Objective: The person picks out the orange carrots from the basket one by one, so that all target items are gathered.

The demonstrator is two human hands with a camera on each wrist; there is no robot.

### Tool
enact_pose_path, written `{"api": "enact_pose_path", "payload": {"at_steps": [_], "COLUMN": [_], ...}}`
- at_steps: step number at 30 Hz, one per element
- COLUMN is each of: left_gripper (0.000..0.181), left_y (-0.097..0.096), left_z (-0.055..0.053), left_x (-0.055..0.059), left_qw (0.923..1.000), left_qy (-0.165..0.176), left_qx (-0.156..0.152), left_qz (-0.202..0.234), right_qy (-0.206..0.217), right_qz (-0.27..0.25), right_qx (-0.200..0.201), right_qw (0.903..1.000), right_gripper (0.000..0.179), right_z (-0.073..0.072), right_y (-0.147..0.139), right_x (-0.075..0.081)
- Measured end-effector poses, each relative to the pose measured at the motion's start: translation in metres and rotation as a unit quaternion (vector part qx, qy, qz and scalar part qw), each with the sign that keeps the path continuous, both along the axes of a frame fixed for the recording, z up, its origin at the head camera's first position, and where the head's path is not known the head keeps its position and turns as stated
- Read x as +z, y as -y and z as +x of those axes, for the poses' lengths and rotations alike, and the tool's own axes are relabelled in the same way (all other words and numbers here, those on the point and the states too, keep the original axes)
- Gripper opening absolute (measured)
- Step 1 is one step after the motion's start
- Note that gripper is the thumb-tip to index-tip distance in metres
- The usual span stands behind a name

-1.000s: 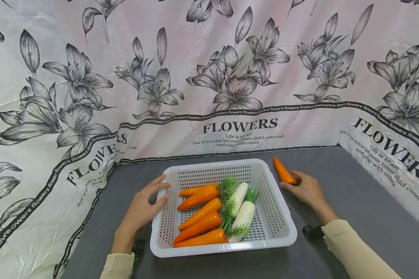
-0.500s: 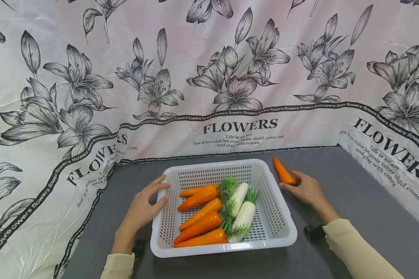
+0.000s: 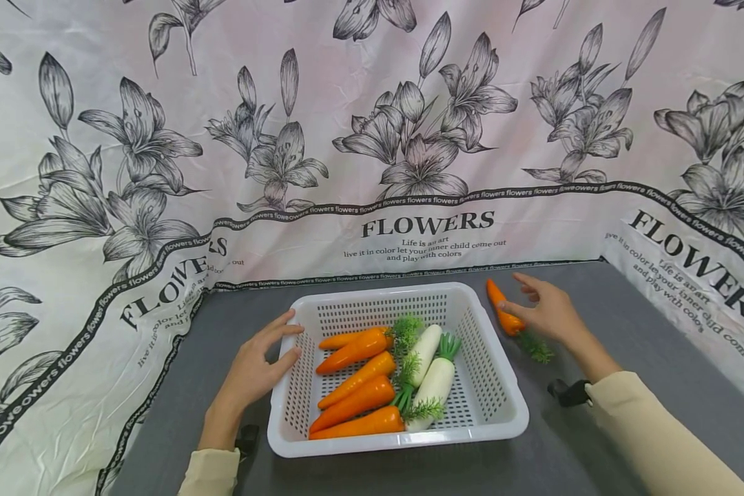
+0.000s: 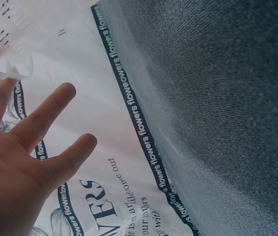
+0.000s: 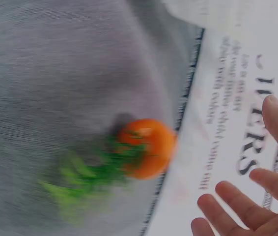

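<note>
My left hand (image 3: 248,368) rests its fingertips on the left rim of a white plastic basket (image 3: 397,443), fingers spread and fairly straight. In the left wrist view, the basket wall (image 4: 16,29) shows beyond that hand's fingers (image 4: 50,110). To the right of the basket, a lone orange carrot (image 3: 510,322) with a feathery green top (image 3: 536,348) lies on the grey surface. My right hand (image 3: 552,313) hovers just over it, fingers apart, holding nothing. The right wrist view shows the carrot (image 5: 156,147) end-on, apart from the open fingers (image 5: 237,201).
Inside the basket, several orange carrots (image 3: 359,379) lie on the left and two white radishes (image 3: 435,379) on the right, their green leaves between. A floral printed cloth (image 3: 421,241) hangs behind and along both sides of the grey tabletop (image 3: 626,331).
My right hand has let go of the carrot's top end and lifted up and away, uncovering its green leaves. The left hand has stayed at the basket rim.
</note>
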State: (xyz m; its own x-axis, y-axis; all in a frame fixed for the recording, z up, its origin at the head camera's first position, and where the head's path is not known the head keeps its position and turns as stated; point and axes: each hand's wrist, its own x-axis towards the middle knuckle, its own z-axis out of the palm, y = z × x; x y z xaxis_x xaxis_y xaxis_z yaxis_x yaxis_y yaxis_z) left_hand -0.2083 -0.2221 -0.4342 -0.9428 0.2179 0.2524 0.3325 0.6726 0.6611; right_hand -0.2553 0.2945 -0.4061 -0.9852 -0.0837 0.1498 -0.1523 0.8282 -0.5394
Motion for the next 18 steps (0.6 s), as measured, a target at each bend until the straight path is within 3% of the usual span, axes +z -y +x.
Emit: {"api": "enact_pose_path", "payload": {"at_steps": [8,18], "left_gripper": [0.038,0.038], "left_y": [0.001,0.000], "left_z": [0.000,0.000], "left_x": [-0.001,-0.001], "left_qw": [1.0000,1.0000], "left_qy": [0.003,0.001], "left_qx": [0.002,0.000], "left_qz": [-0.002,0.000], "right_qy": [-0.034,-0.036], "right_qz": [0.012,-0.006], "right_qx": [0.068,0.163], "right_qw": [0.9970,0.9860], "right_gripper": [0.080,0.070], "right_z": [-0.002,0.003], "right_y": [0.026,0.074], "right_x": [0.037,0.065]}}
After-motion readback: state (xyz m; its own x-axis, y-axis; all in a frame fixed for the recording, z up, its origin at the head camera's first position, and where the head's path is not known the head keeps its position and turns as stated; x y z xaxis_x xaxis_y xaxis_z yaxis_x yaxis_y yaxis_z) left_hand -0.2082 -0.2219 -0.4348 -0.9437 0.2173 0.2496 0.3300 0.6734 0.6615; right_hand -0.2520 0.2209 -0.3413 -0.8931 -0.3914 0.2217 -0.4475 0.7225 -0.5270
